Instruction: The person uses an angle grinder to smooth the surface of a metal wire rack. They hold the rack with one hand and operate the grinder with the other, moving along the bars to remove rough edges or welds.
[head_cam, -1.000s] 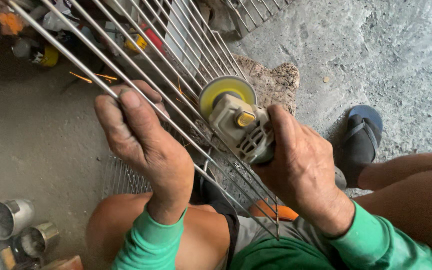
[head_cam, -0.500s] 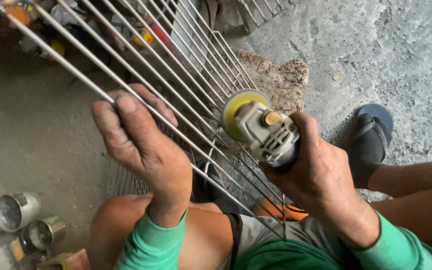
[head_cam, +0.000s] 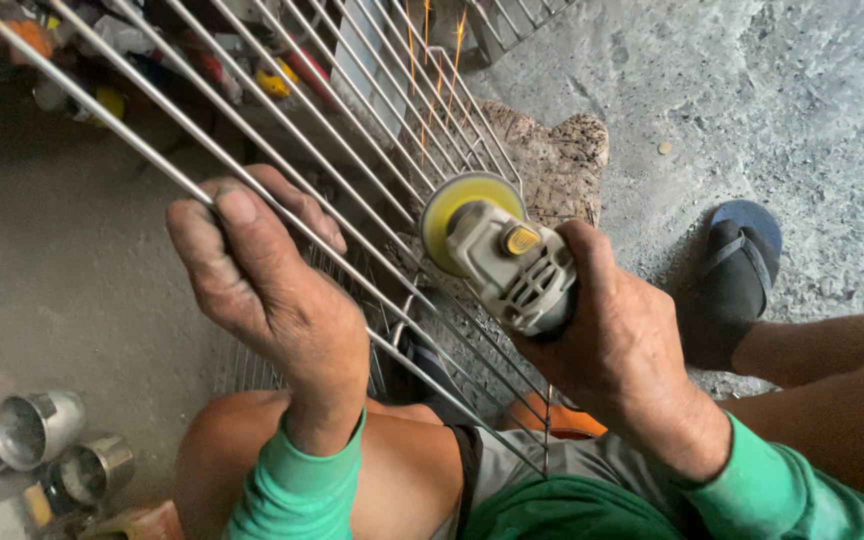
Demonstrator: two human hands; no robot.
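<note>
We see blue flip-flop (head_cam: 737, 275) on grey concrete floor (head_cam: 752, 110), right of centre. Flat rough stone (head_cam: 552, 160) lies on floor further up. Two small metal cups (head_cam: 32, 430) (head_cam: 92, 470) sit side by side at lower left, open mouths showing. Orange block (head_cam: 142, 522) near cups, at bottom edge. We note heap of mixed clutter (head_cam: 152, 50) at top left: yellow (head_cam: 274, 80), red (head_cam: 302, 70), orange (head_cam: 30, 35) pieces, kinds unclear.
</note>
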